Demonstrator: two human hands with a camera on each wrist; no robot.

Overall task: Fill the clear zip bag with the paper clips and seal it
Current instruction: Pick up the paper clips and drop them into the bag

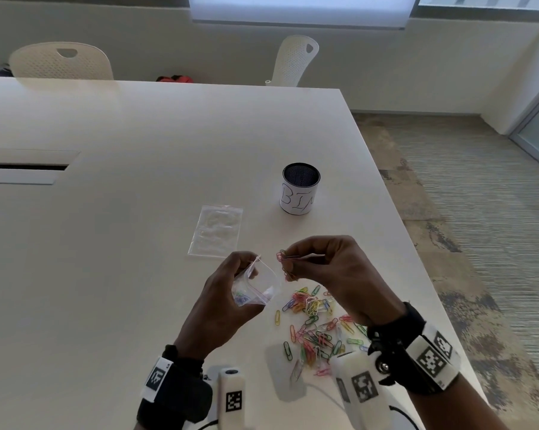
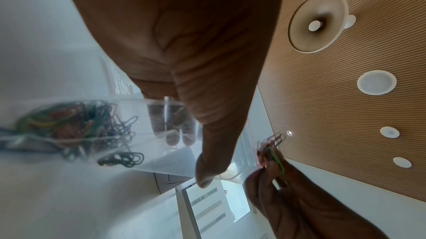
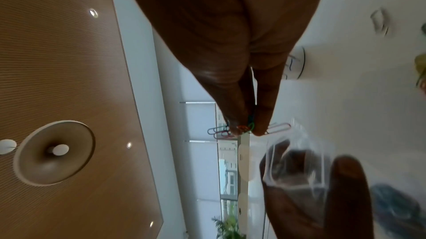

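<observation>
My left hand [image 1: 231,283] holds a clear zip bag [image 1: 260,285] above the table, its red-lined mouth held open toward the right. Several coloured paper clips [image 2: 73,124] lie inside the bag [image 2: 143,133]. My right hand [image 1: 317,262] pinches a small bunch of clips [image 1: 283,259] between thumb and fingertips, just right of the bag's mouth. The right wrist view shows that bunch [image 3: 242,128] at my fingertips, with the open bag [image 3: 297,162] below it. A loose pile of coloured clips [image 1: 314,324] lies on the white table [image 1: 137,243] under my right hand.
A stack of spare clear zip bags [image 1: 217,232] lies flat just beyond my hands. A black mesh cup with a white paper label [image 1: 299,189] stands farther back on the right. The table's right edge runs close past the clip pile. Two white chairs stand behind the table.
</observation>
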